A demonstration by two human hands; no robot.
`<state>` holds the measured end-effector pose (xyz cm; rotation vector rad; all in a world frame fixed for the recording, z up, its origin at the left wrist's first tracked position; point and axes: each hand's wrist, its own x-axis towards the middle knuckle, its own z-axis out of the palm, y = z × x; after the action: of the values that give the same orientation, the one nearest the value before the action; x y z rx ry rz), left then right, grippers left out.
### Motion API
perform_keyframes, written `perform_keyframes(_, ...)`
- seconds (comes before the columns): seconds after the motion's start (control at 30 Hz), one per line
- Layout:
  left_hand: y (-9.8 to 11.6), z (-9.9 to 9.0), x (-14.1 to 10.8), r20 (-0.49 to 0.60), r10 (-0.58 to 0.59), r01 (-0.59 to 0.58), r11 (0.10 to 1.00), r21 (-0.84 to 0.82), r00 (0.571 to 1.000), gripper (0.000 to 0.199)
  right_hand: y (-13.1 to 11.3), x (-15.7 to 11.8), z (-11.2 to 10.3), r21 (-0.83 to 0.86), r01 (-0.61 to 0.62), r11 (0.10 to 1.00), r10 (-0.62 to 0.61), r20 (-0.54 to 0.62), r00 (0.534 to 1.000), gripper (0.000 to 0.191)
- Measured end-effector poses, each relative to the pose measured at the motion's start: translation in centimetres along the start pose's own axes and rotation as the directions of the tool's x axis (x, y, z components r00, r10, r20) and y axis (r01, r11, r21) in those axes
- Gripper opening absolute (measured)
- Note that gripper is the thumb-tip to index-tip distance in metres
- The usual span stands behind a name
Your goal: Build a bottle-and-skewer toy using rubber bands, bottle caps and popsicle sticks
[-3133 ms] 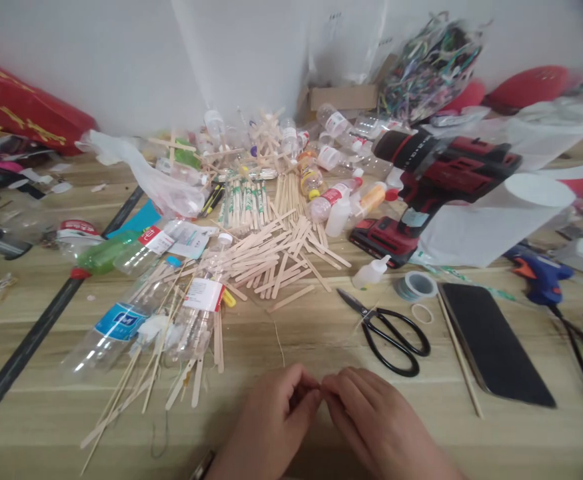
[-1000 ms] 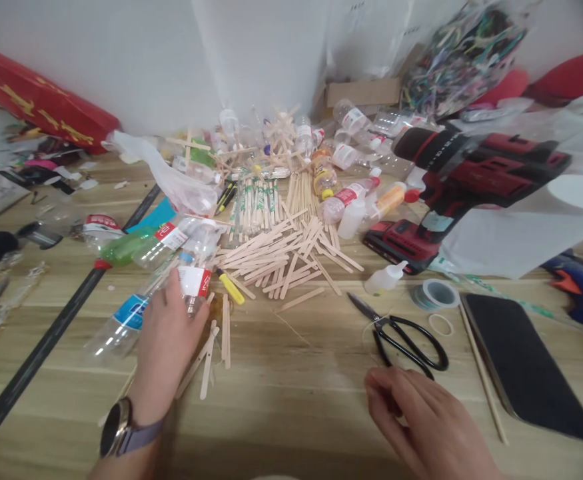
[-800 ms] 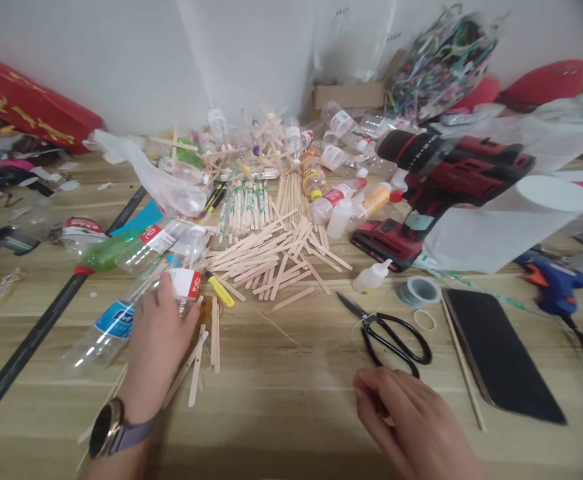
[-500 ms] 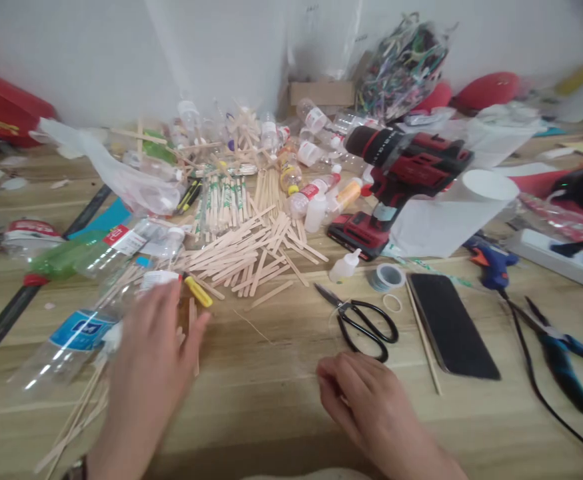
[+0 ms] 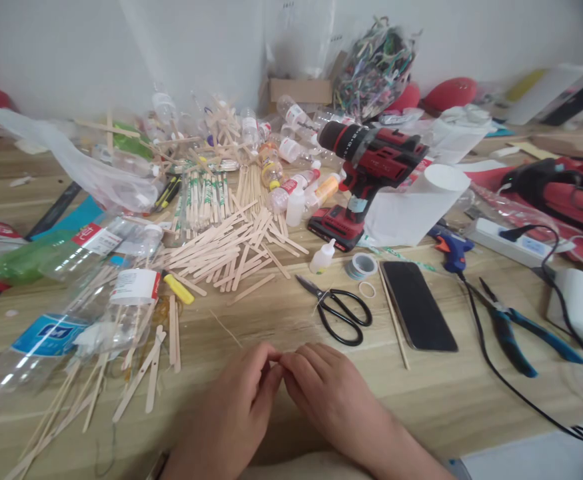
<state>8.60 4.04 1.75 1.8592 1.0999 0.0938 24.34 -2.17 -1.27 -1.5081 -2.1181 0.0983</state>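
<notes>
At the near edge of the table, my left hand [image 5: 238, 400] and my right hand [image 5: 324, 383] meet fingertip to fingertip. Both are closed in a pinch; whatever lies between the fingers is hidden or too small to make out. Just beyond my right hand lie black-handled scissors [image 5: 338, 310], their blades pointing to the far left. A thin strand [image 5: 225, 328] rests on the wood beyond my left hand. Several wooden craft sticks [image 5: 154, 367] lie left of my left hand, and a yellow-handled tool [image 5: 178, 288] is farther up.
A heap of craft sticks [image 5: 226, 250] spreads mid-table, with plastic bottles behind. A red cordless drill [image 5: 366, 173] stands beyond a small dropper bottle [image 5: 322, 256] and a tape roll [image 5: 362, 266]. Rightward are a phone [image 5: 418, 303], pliers [image 5: 514, 327], a glue gun [image 5: 454, 248] and a power strip [image 5: 511, 243].
My left hand has moved right and nearer from beside the bottles, and its fingers have closed. My right hand has shifted left to meet it. The view has turned slightly right.
</notes>
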Motion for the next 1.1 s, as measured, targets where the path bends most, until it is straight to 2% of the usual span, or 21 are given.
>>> perform_keyframes(0.13, 0.2, 0.2, 0.0, 0.010, -0.064, 0.064, 0.998, 0.000, 0.998, 0.023, -0.2, -0.1, 0.1, -0.021, -0.009, 1.000, 0.009, 0.031, 0.999, 0.024)
perform_keyframes(0.27, 0.4, 0.1, 0.4, 0.020, -0.094, 0.094, 0.996, 0.004, 0.995, 0.023, 0.4, -0.3, -0.8, -0.006, -0.038, 0.999, 0.038, 0.015, 0.999, 0.025)
perform_keyframes(0.33, 0.4, -0.2, 0.6, 0.010, -0.117, 0.117, 0.993, -0.030, 0.993, 0.024, 1.8, -1.0, -1.7, -0.032, -0.155, 0.987, 0.153, -0.055, 0.987, 0.021)
perform_keyframes(0.4, 0.2, -0.6, 0.8, -0.002, -0.140, 0.139, 0.986, -0.096, 0.990, 0.026, 4.1, -1.9, -2.3, -0.128, -0.351, 0.928, 0.333, -0.146, 0.932, 0.018)
perform_keyframes(0.43, 0.1, -0.7, 0.9, -0.003, -0.149, 0.147, 0.979, -0.143, 0.989, 0.026, 5.4, -2.4, -2.5, -0.194, -0.410, 0.891, 0.387, -0.145, 0.911, 0.021)
perform_keyframes(0.5, -0.2, -0.8, 1.1, 0.000, -0.178, 0.172, 0.949, -0.264, 0.984, 0.027, 7.8, -3.1, -2.6, -0.303, -0.432, 0.850, 0.452, -0.002, 0.892, 0.028)
perform_keyframes(0.57, -0.5, -0.7, 1.3, -0.012, -0.197, 0.175, 0.895, -0.411, 0.980, 0.025, 9.4, -3.4, -2.6, -0.293, -0.411, 0.863, 0.449, 0.075, 0.890, 0.032)
perform_keyframes(0.67, -0.7, -0.3, 1.7, -0.056, -0.214, 0.131, 0.764, -0.632, 0.975, 0.021, 10.2, -3.2, -2.9, -0.252, -0.378, 0.891, 0.421, 0.146, 0.895, 0.035)
perform_keyframes(0.73, -0.6, -0.1, 1.9, -0.088, -0.230, 0.090, 0.665, -0.742, 0.969, 0.019, 10.0, -3.5, -3.8, -0.228, -0.386, 0.894, 0.431, 0.201, 0.880, 0.035)
perform_keyframes(0.83, -0.3, 0.0, 2.3, -0.131, -0.254, 0.032, 0.550, -0.834, 0.958, 0.021, 9.9, -5.7, -5.6, -0.150, -0.443, 0.884, 0.468, 0.290, 0.835, 0.041)
perform_keyframes(0.9, -0.2, 0.1, 2.5, -0.146, -0.270, 0.005, 0.490, -0.872, 0.952, 0.021, 9.8, -8.0, -6.4, -0.105, -0.518, 0.849, 0.524, 0.289, 0.801, 0.047)
perform_keyframes(1.0, -0.1, 0.2, 2.7, -0.177, -0.298, -0.029, 0.441, -0.897, 0.938, 0.017, 8.9, -10.5, -6.8, 0.058, -0.592, 0.804, 0.560, 0.261, 0.786, 0.038)
perform_keyframes(1.03, -0.1, 0.3, 2.8, -0.199, -0.301, -0.048, 0.443, -0.895, 0.933, 0.017, 8.3, -10.6, -6.7, 0.145, -0.611, 0.778, 0.568, 0.254, 0.783, 0.040)
perform_keyframes(1.07, 0.0, 0.3, 2.8, -0.225, -0.297, -0.070, 0.454, -0.888, 0.928, 0.016, 7.4, -10.2, -6.6, 0.261, -0.600, 0.756, 0.556, 0.229, 0.799, 0.043)
perform_keyframes(1.1, 0.1, 0.4, 2.7, -0.253, -0.284, -0.096, 0.468, -0.879, 0.925, 0.016, 6.5, -9.5, -6.4, 0.390, -0.595, 0.703, 0.522, 0.284, 0.804, 0.042)
